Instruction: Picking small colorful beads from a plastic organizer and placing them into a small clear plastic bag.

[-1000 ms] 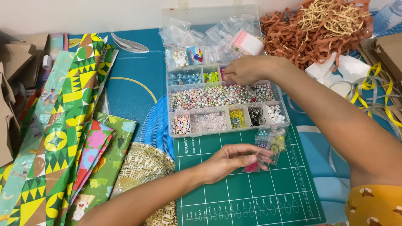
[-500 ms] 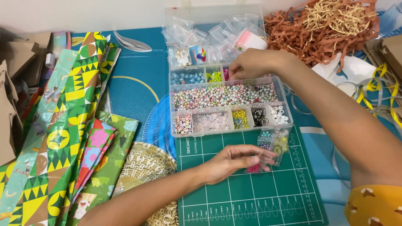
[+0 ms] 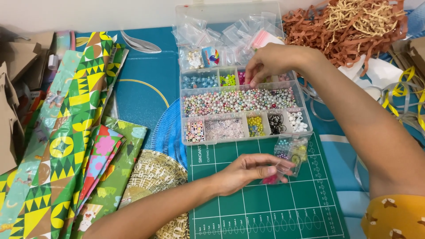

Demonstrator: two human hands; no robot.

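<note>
Fingers of the right hand (image 3: 270,62) pinch narrowly into the bead box (image 3: 243,104) for picking, while below it the left hand (image 3: 248,172) grips small bags (image 3: 290,155) ready.

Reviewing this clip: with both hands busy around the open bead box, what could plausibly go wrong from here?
1. The left hand pinches several small clear plastic bags of beads over the green cutting mat; one could slip out and spill.
2. The right hand reaches into the clear compartmented bead box with its forearm passing low over the box's right edge; a nudge might shift the box or mix beads between compartments.
</note>
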